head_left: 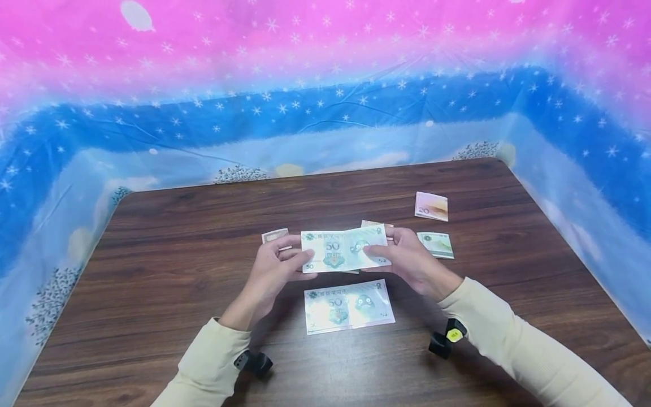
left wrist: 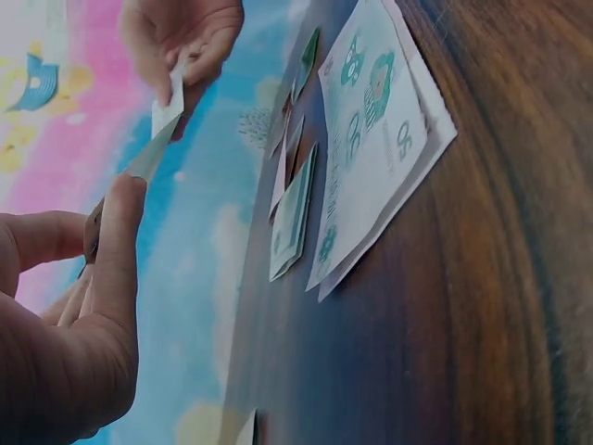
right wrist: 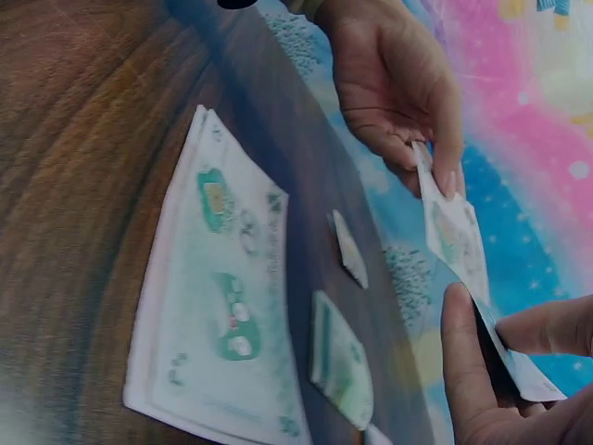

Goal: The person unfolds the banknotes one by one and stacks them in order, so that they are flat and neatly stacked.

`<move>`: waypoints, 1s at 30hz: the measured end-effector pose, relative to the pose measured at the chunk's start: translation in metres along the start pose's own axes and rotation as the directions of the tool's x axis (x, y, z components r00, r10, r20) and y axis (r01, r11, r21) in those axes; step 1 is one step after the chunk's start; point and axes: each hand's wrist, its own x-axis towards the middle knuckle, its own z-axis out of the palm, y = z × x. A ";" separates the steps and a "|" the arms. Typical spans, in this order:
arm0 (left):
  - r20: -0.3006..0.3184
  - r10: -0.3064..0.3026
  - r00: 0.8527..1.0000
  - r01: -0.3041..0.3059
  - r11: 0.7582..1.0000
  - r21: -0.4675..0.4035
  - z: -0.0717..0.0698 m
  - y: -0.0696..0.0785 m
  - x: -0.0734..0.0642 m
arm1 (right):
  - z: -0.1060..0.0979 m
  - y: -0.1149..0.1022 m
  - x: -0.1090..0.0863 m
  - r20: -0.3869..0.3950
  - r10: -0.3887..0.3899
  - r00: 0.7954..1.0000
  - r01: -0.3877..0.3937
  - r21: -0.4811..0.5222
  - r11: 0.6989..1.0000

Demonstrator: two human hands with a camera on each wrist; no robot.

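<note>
A pale green play banknote (head_left: 343, 257) marked 50, with a cartoon face, is held up over the table between both hands. My left hand (head_left: 269, 274) pinches its left end, thumb in front and fingers behind. At the right end, my right hand (head_left: 414, 263) pinches it the same way. In the left wrist view the raised note (left wrist: 153, 153) is seen nearly edge-on. Below the hands, similar 50 notes (head_left: 349, 308) lie flat on the wood, at least two layered with edges slightly offset, as the right wrist view also shows (right wrist: 218, 297).
A folded pink-and-tan note (head_left: 431, 206) marked 20 lies at the back right of the brown table (head_left: 168, 277). Nearer stands a folded green note (head_left: 438, 246). Another small note (head_left: 274, 234) sits behind my left hand, and one (head_left: 375, 224) is partly hidden behind the raised banknote.
</note>
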 end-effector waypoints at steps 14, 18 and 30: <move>-0.002 -0.051 0.999 0.051 0.996 0.079 -0.008 -0.002 -0.003 | -0.012 0.008 -0.002 -0.044 0.035 0.998 -0.042 -0.182 0.982; 0.071 -0.045 0.996 0.031 0.982 0.186 -0.012 -0.001 -0.007 | -0.017 0.007 -0.005 -0.028 0.015 1.000 -0.021 -0.248 0.969; 0.331 -0.156 0.931 -0.051 0.840 0.540 -0.012 -0.006 -0.016 | -0.022 0.023 -0.015 0.127 -0.098 0.987 0.152 -0.555 0.818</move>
